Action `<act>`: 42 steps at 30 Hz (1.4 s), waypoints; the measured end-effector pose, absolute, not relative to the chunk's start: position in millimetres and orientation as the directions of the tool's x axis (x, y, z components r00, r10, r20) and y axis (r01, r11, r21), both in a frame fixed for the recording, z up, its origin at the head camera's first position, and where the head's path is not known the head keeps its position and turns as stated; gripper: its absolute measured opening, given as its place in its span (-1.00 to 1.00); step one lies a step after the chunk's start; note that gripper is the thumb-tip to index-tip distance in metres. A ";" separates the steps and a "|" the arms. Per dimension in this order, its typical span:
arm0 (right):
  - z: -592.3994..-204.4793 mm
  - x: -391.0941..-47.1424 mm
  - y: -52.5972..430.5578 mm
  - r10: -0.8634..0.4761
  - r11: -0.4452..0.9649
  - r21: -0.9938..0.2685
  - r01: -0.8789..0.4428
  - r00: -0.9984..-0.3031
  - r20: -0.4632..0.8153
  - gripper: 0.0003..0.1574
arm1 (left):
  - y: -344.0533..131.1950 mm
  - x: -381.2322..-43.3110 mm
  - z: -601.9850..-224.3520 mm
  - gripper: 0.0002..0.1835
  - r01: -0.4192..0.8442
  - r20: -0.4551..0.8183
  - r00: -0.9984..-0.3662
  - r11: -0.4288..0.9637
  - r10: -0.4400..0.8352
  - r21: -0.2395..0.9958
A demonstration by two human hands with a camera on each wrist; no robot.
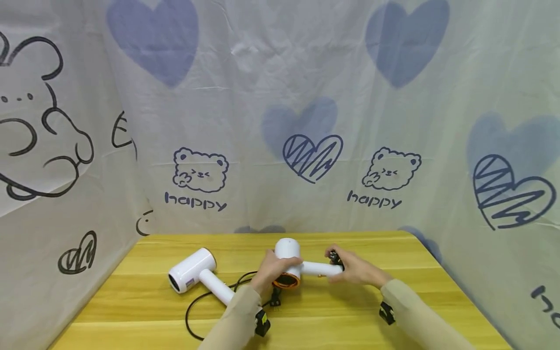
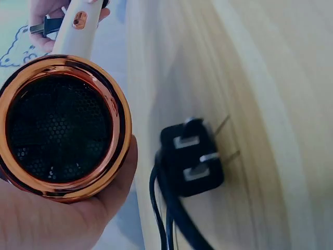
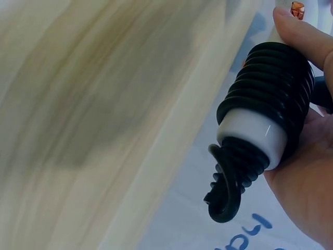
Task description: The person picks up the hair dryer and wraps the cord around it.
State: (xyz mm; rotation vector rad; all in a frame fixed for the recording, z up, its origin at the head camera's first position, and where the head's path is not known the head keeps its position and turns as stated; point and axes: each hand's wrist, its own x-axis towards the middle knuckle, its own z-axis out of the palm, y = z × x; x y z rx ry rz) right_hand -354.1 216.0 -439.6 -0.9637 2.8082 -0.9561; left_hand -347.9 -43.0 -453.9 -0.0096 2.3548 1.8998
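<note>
A white hair dryer (image 1: pixel 287 249) with a copper-coloured rim (image 2: pixel 122 112) is held sideways between both hands. My left hand (image 1: pixel 268 270) grips its barrel, and the dark mesh end faces me. At the handle's end my right hand (image 1: pixel 358 270) holds the white handle (image 1: pixel 318 269), where a black cord (image 3: pixel 268 86) is wound in tight coils. A black plug (image 2: pixel 50 26) sticks out by the right hand's fingers. To the left, a second white hair dryer (image 1: pixel 190 270) lies on the table, its handle partly hidden behind my left sleeve.
A loose black cord (image 1: pixel 188 311) loops over the wooden table (image 1: pixel 332 325) around the second dryer's handle. Another black plug (image 1: pixel 275 297) lies just below the held dryer. A pale curtain (image 1: pixel 262 204) with printed hearts and bears closes off the back and sides.
</note>
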 end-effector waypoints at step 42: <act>-466.6 -352.4 270.1 -0.492 0.725 -0.586 -0.363 -0.868 -0.072 -0.16 | 21.1 -329.8 -477.0 0.17 -0.014 -0.028 -1.000 0.656 0.011 0.755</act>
